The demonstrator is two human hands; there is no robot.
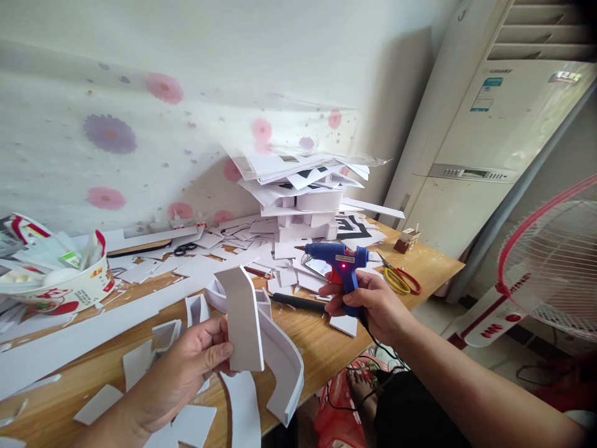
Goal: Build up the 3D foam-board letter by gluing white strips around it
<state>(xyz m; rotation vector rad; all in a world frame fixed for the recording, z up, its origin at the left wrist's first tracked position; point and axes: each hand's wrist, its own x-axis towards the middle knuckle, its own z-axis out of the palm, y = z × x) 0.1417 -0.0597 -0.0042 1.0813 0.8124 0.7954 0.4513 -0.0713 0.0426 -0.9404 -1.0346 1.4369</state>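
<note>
Holding a glue gun point(336, 255) and a white board piece point(243, 320) above the desk point(441, 264)

The white board piece is pinched at its left edge by the fingers of the left hand point(205, 356) and held nearly upright; the glue gun's handle is gripped by the fingers of the right hand point(379, 305), with the nozzle point(300, 248) directed leftward. A red indicator point(344, 266) is lit, so the nozzle should be treated as hot: burns could be caused if the left hand were brought too close. Glue could be dripped on the phone point(321, 266) lying behind the gun if the handle were squeezed early. The curved strip point(285, 367) near the desk's edge could be knocked off if swept by the hanging cable point(370, 335).
</note>
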